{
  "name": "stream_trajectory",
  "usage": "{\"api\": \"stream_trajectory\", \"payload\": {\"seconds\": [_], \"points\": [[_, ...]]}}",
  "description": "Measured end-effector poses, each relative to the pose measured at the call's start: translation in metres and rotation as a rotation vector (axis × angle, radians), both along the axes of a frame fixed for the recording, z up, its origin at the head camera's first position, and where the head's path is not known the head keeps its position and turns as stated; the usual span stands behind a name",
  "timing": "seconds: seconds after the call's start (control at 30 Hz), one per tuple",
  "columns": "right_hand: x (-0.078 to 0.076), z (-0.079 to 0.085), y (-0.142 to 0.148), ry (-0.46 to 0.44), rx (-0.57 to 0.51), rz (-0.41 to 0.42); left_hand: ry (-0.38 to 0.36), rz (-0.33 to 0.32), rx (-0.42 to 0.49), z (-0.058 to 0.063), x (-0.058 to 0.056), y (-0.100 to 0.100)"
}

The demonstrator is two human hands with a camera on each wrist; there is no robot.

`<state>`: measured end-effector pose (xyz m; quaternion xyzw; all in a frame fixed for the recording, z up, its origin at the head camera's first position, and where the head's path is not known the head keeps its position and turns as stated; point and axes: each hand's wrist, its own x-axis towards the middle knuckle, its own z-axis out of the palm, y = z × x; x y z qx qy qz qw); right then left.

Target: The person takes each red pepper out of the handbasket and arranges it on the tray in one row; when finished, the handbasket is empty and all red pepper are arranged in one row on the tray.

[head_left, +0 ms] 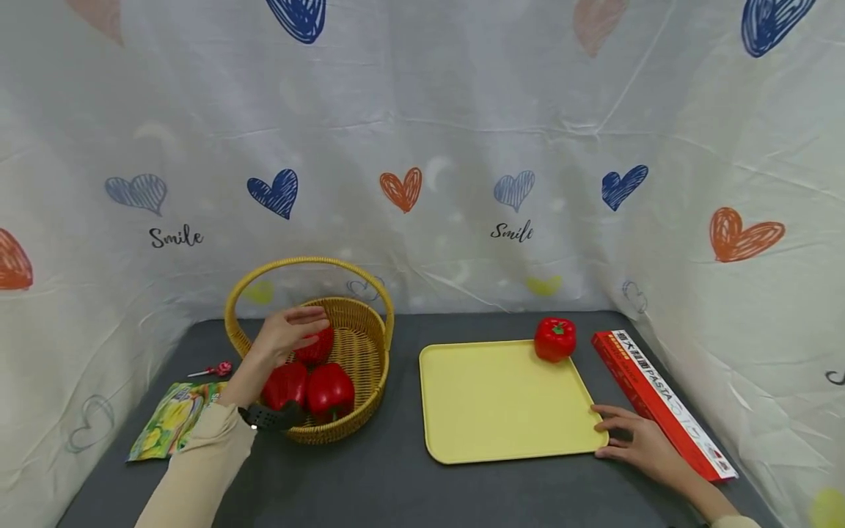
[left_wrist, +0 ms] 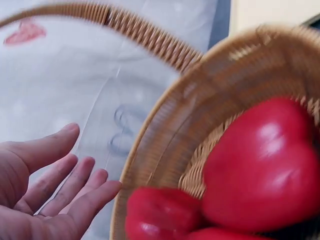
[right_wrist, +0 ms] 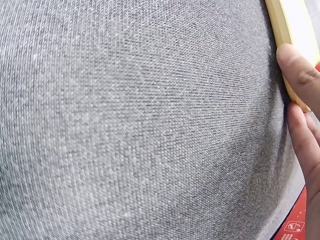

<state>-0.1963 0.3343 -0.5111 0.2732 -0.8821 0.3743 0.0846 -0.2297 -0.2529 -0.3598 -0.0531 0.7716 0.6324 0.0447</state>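
Observation:
In the head view my left hand (head_left: pixel 290 334) is above the left side of a yellow wicker basket (head_left: pixel 359 337), in front of the back red bell pepper (head_left: pixel 317 348). Two more bell peppers lie nearer the front, one on the left (head_left: pixel 285 385) and one on the right (head_left: pixel 330 390). The left wrist view shows the hand (left_wrist: pixel 55 195) with its fingers spread and nothing between them, beside the basket's rim. At the near right corner of a yellow tray (head_left: pixel 505 403), my right hand (head_left: pixel 637 440) holds the edge between thumb and fingers. Another red bell pepper (head_left: pixel 554 339) sits at the tray's far right corner.
Right of the tray lies a long red pasta box (head_left: pixel 663 403). Left of the basket are a green and yellow packet (head_left: pixel 173 419) and a wrapped lollipop (head_left: pixel 214 369). The basket's tall handle (head_left: pixel 306 261) arches over it. A printed curtain (head_left: pixel 455 279) hangs behind the dark table (head_left: pixel 396 484).

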Motion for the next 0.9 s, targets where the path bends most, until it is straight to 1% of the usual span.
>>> {"api": "stream_trajectory", "payload": {"seconds": [0.1,0.2,0.27,0.3,0.4,0.5,0.6,0.67,0.73,0.9], "points": [[0.0,0.001,0.0,0.0,-0.001,0.0,-0.044,0.009,-0.055,0.003,-0.01,-0.015],[0.0,0.001,0.0,0.004,-0.005,0.001,-0.062,0.014,-0.083,0.002,-0.018,-0.024],[0.0,0.0,-0.001,0.007,-0.01,0.0,-0.068,0.033,-0.097,0.0,-0.021,-0.027],[0.0,0.0,-0.001,0.006,-0.014,0.0,-0.07,0.054,-0.109,-0.002,-0.023,-0.028],[0.0,0.0,-0.001,-0.004,-0.014,-0.005,-0.096,0.126,-0.157,-0.008,-0.027,-0.027],[0.0,0.0,0.0,-0.022,-0.013,-0.014,-0.121,0.186,-0.248,-0.013,-0.032,-0.022],[0.001,0.0,0.001,-0.027,-0.014,-0.016,-0.115,0.198,-0.355,-0.016,-0.036,-0.015],[0.0,0.0,0.001,-0.031,-0.019,-0.014,-0.098,0.198,-0.417,-0.018,-0.038,-0.01],[0.001,-0.001,0.001,-0.045,-0.029,-0.005,-0.073,0.196,-0.498,-0.02,-0.04,-0.006],[0.001,-0.001,0.002,-0.061,-0.023,-0.003,-0.053,0.236,-0.601,-0.024,-0.043,0.001]]}}
